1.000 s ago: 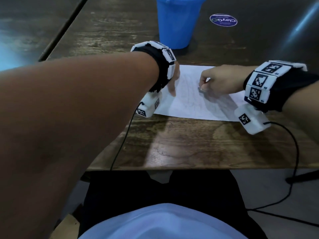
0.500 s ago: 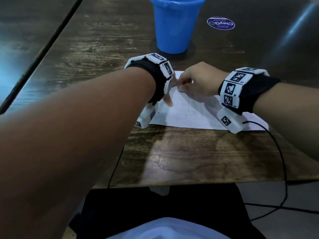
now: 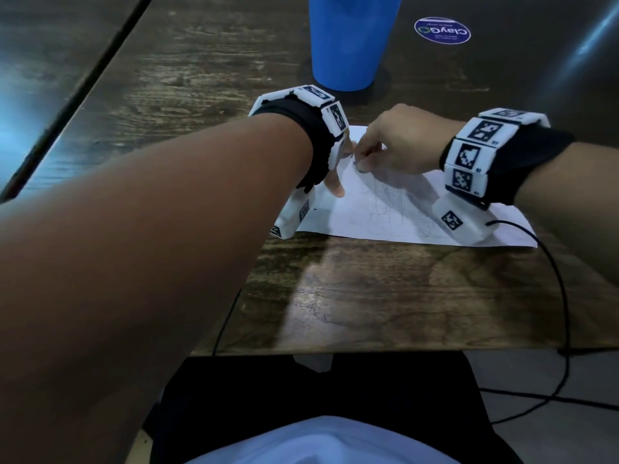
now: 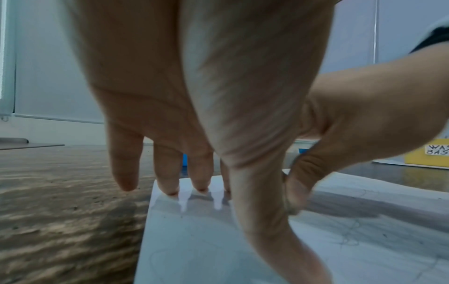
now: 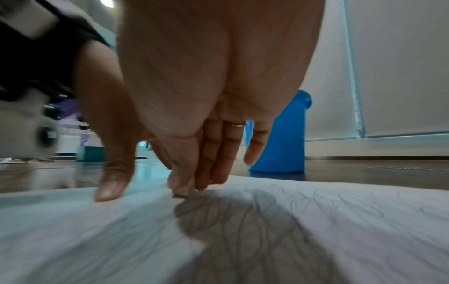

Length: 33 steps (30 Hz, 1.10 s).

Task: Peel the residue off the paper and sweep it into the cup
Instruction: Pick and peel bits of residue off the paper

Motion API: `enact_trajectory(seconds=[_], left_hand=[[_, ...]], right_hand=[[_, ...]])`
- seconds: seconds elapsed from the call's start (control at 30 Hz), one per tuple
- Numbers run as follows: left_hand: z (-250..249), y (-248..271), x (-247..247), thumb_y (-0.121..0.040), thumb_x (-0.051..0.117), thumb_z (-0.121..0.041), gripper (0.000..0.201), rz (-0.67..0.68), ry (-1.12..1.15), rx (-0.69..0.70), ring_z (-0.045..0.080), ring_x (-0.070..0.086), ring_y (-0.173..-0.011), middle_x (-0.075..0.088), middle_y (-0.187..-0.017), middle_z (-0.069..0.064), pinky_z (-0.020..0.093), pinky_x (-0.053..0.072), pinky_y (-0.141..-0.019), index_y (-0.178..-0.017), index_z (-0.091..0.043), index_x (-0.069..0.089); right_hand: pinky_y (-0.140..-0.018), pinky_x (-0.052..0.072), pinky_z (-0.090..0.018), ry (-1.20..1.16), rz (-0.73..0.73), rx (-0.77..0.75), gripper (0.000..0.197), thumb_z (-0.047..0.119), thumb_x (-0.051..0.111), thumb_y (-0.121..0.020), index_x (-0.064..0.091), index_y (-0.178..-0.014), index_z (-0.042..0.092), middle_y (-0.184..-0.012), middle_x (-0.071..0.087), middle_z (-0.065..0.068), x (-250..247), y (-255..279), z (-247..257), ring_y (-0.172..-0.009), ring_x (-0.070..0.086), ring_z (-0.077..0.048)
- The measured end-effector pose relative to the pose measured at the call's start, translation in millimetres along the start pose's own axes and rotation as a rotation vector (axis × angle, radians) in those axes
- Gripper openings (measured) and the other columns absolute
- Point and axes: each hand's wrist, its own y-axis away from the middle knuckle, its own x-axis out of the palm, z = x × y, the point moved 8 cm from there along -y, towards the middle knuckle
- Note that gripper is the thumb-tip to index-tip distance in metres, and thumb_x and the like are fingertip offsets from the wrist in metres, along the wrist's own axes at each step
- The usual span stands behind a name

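Note:
A white paper [image 3: 385, 216] covered in pencil scribbles lies on the wooden table [image 3: 368, 296]. My left hand [image 3: 338, 175] presses the paper's far left corner with straight fingers [image 4: 170, 189], and its thumb lies flat on the sheet. Just to its right, my right hand [image 3: 365, 159] pinches a small grey lump [image 5: 182, 190] between thumb and fingers and holds it against the paper [image 5: 340, 211]. The lump [image 4: 292, 208] also shows beside my left thumb. A blue cup [image 3: 348, 45] stands upright just beyond the paper; its inside is hidden.
A round blue sticker [image 3: 442, 31] sits on the table right of the cup. Black cables [image 3: 566, 296] run from both wrist units over the table's near edge. A dark seam [image 3: 83, 85] crosses the table at left. A yellow labelled box [image 4: 427, 155] stands far right.
My right hand has slid left across the paper until it is next to my left hand. The left hand has stayed pressed on the paper's corner.

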Motion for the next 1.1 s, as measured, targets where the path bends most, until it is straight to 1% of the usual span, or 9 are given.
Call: enact_trajectory(seconds=[0.1, 0.23, 0.37, 0.47, 0.6, 0.67, 0.83, 0.93, 1.1], left_hand=[[6, -9, 6, -0.024, 0.077, -0.093, 0.122, 0.014, 0.01, -0.03, 0.002, 0.061, -0.073, 0.058, -0.074, -0.026, 0.03, 0.053, -0.078, -0.133, -0.044, 0.055], [4, -13, 5, -0.015, 0.069, -0.098, 0.141, -0.036, -0.014, -0.019, 0.01, 0.063, -0.08, 0.058, -0.081, -0.025, 0.037, 0.055, -0.084, -0.142, -0.041, 0.047], [1, -5, 6, -0.04, 0.08, -0.087, 0.131, -0.019, 0.008, -0.012, 0.014, 0.056, -0.095, 0.065, -0.113, -0.019, 0.035, 0.045, -0.087, -0.153, -0.039, 0.035], [7, -12, 8, -0.02, 0.073, -0.096, 0.134, -0.047, 0.001, -0.031, 0.009, 0.061, -0.081, 0.061, -0.082, -0.024, 0.034, 0.052, -0.083, -0.141, -0.048, 0.045], [8, -13, 9, -0.03, 0.075, -0.094, 0.121, -0.02, 0.025, -0.044, 0.004, 0.057, -0.076, 0.066, -0.092, -0.028, 0.03, 0.049, -0.079, -0.138, -0.047, 0.049], [7, -8, 8, -0.025, 0.072, -0.097, 0.124, -0.018, 0.029, -0.055, 0.0, 0.057, -0.074, 0.063, -0.082, -0.031, 0.03, 0.052, -0.078, -0.136, -0.047, 0.049], [2, -1, 7, -0.045, 0.075, -0.087, 0.131, -0.002, -0.005, -0.026, 0.019, 0.062, -0.104, 0.065, -0.124, -0.011, 0.043, 0.051, -0.095, -0.156, -0.037, 0.027], [0, -1, 4, -0.058, 0.074, -0.082, 0.118, -0.005, -0.017, 0.0, 0.026, 0.061, -0.108, 0.063, -0.126, -0.002, 0.047, 0.05, -0.098, -0.155, -0.031, 0.031], [10, -25, 15, -0.009, 0.056, -0.106, 0.133, -0.06, 0.037, 0.003, 0.019, 0.069, -0.086, 0.07, -0.101, -0.015, 0.044, 0.057, -0.082, -0.131, -0.052, 0.05]], right_hand=[[-0.08, 0.053, -0.041, 0.059, -0.017, -0.058, 0.016, 0.036, 0.067, -0.092, 0.076, -0.1, 0.026, -0.091, 0.072, 0.006, 3, 8, 6, -0.088, 0.064, -0.02], [-0.078, 0.044, -0.034, 0.154, -0.107, 0.05, 0.019, 0.039, 0.061, -0.093, 0.075, -0.098, 0.028, -0.091, 0.071, 0.003, -10, -1, -6, -0.087, 0.061, -0.026], [-0.082, 0.055, -0.043, 0.121, -0.099, 0.131, 0.019, 0.033, 0.061, -0.094, 0.076, -0.1, 0.023, -0.099, 0.071, -0.004, -12, -9, -11, -0.09, 0.064, -0.03], [-0.08, 0.055, -0.041, 0.086, -0.053, 0.045, 0.016, 0.029, 0.064, -0.092, 0.078, -0.098, 0.024, -0.094, 0.073, 0.0, -5, -5, 0, -0.087, 0.064, -0.026], [-0.08, 0.051, -0.034, 0.025, 0.052, -0.047, 0.013, 0.029, 0.069, -0.092, 0.079, -0.099, 0.025, -0.09, 0.073, 0.009, 1, 8, 9, -0.086, 0.063, -0.016], [-0.077, 0.051, -0.033, 0.031, 0.038, -0.03, 0.013, 0.032, 0.069, -0.092, 0.078, -0.099, 0.028, -0.091, 0.073, 0.01, -1, 7, 6, -0.085, 0.063, -0.016], [-0.08, 0.051, -0.038, 0.173, -0.086, 0.094, 0.018, 0.04, 0.062, -0.095, 0.075, -0.104, 0.03, -0.1, 0.07, -0.002, -13, -8, -5, -0.092, 0.062, -0.029], [-0.079, 0.039, -0.035, 0.224, -0.1, 0.119, 0.02, 0.035, 0.058, -0.097, 0.075, -0.1, 0.025, -0.099, 0.068, -0.006, -12, -13, -1, -0.089, 0.059, -0.03], [-0.075, 0.052, -0.035, 0.181, -0.014, -0.033, 0.022, 0.024, 0.06, -0.094, 0.077, -0.108, 0.025, -0.1, 0.073, -0.001, -1, -1, 15, -0.09, 0.064, -0.028]])
